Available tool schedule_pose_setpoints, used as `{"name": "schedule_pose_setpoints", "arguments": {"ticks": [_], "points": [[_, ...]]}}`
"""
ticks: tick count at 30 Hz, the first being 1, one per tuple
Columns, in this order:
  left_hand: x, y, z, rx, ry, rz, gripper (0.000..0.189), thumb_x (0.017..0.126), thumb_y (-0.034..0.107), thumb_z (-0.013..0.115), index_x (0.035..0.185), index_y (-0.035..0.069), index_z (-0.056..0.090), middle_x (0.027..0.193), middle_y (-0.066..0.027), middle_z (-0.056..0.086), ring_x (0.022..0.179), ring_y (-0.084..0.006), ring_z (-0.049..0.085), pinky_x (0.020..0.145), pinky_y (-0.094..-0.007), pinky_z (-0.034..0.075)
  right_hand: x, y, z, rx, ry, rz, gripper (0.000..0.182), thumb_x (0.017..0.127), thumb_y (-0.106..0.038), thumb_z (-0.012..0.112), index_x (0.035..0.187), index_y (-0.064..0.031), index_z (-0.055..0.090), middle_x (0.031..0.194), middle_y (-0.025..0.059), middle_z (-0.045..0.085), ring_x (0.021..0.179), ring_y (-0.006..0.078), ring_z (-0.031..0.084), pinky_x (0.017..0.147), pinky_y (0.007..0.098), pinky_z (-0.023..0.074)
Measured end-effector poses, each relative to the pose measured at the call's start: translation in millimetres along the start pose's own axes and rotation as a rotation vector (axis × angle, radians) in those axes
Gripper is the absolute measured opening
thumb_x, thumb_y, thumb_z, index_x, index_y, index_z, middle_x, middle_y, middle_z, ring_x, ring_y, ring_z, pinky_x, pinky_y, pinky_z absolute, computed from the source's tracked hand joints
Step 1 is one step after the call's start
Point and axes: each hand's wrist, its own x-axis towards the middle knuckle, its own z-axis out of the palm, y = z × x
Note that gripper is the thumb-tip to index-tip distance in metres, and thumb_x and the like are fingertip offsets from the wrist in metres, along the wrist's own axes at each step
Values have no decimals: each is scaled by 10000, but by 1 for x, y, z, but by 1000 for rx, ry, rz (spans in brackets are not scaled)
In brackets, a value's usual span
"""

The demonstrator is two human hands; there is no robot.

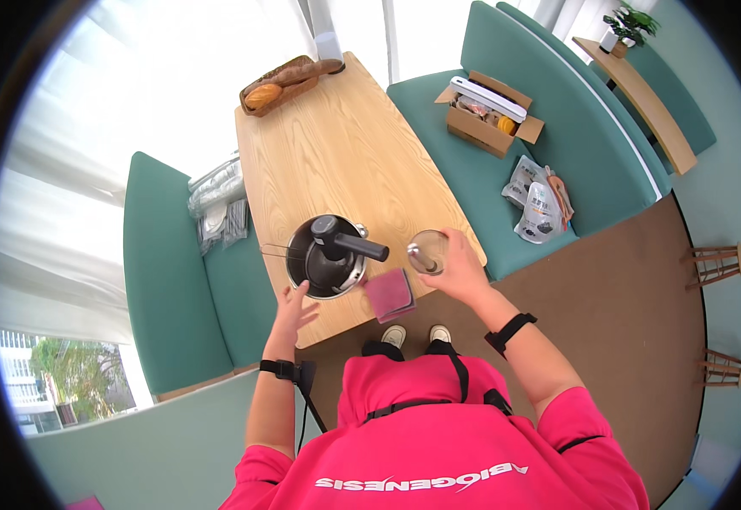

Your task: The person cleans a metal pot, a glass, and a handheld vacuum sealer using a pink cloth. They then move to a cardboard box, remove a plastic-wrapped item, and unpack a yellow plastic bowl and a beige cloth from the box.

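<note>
My right hand (463,268) grips a clear round container (433,243) by its side, above the table's near right corner. A shiny metal piece (417,252) shows inside or through it. Fingers apart, my left hand (294,312) is beside the near left rim of a dark pot (320,274) with a shiny edge; whether it touches the rim I cannot tell. In the pot rests a black device with a handle (361,246). A thin wire loop (274,251) sticks out past the pot's left rim. Folded pink and grey cloths (389,294) lie between my hands at the table's near edge.
The wooden table (345,159) bears a bread basket (287,104) at its far end. Green benches flank it. On the right bench (421,134) are an open cardboard box (482,131) and printed pouches (541,210); plastic-wrapped packs (217,191) lie on the left one.
</note>
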Motion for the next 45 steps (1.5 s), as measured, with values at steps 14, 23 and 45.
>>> {"name": "schedule_pose_setpoints", "arguments": {"ticks": [14, 23, 45], "points": [[40, 11, -7, -230, -409, -46, 575, 840, 6, 624, 1336, 43, 336, 1215, -145, 496, 1026, -349, 653, 937, -434, 590, -105, -46, -3, -20, 351, 375, 926, 638, -291, 903, 1359, 17, 410, 1282, 199, 534, 1237, 340, 536, 1044, 419, 449], [16, 40, -21, 65, -387, 38, 624, 827, 52, 633, 1379, 94, 345, 1162, -132, 528, 992, -307, 649, 897, -429, 587, -238, -65, -27, 38, 593, 580, 921, 642, -246, 909, 1367, 11, 402, 1293, 178, 530, 1238, 314, 538, 1059, 414, 445], [-317, -182, 170, 753, -1236, 28, 485, 851, 36, 589, 1305, 94, 426, 1120, -106, 625, 930, -227, 689, 822, -392, 600, -736, -108, 14, 4, 1219, 1045, 928, 639, -293, 905, 1361, -1, 398, 1286, 178, 542, 1228, 313, 544, 1043, 418, 456]]}}
